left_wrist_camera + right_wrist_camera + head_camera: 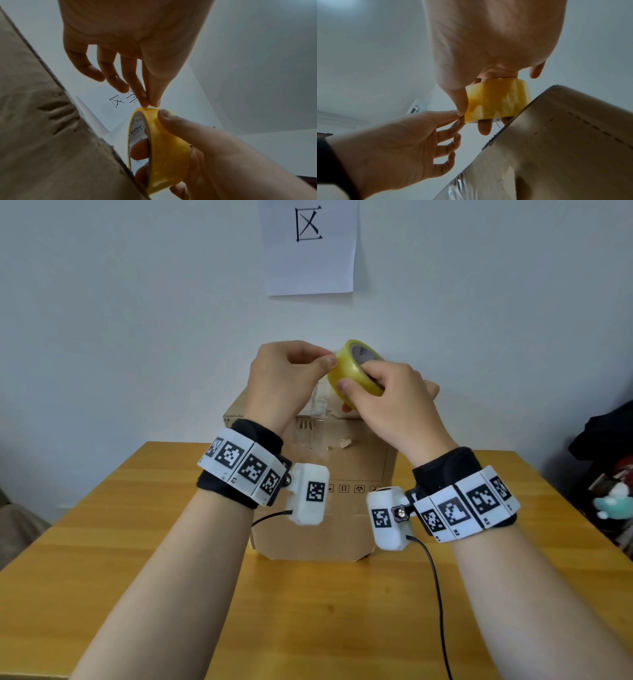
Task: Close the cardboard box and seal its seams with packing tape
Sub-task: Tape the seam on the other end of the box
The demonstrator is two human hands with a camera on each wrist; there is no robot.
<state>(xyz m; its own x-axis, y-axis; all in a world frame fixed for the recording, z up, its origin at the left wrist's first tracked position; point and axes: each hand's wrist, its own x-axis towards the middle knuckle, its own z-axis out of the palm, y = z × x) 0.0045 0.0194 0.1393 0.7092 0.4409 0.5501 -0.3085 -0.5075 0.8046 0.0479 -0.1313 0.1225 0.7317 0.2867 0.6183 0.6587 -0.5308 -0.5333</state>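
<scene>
A: Nearest the head camera are two bare forearms, each with a black wrist strap carrying white marker tiles and a small white camera block. What do the hands hold?

B: The right hand (394, 402) grips a roll of yellow packing tape (356, 368). In the left wrist view its thumb lies across the outer band and two fingers hook through the core, so the roll stands on edge. The printed inner core reads "CCTV".

A: And the left hand (284, 374)?

B: It is narrowed to a pinch: thumb and forefinger meet at the top rim of the roll, right at the tape's surface. The other fingers (113, 75) hang loosely spread. Whether a loose end is caught between the tips, I cannot tell.

A: Where is the roll relative to the cardboard box (318, 474)?

B: Above the box's top, toward its far edge, not touching it. Both hands are raised over the box too, the left one on the roll's left side.

A: The box itself?

B: It stands on a yellow wooden table (137, 542), against the wall. Its top shows clear film and torn paper patches. On the wall above the box hangs a white sheet of paper (310, 248) with one black character.
</scene>
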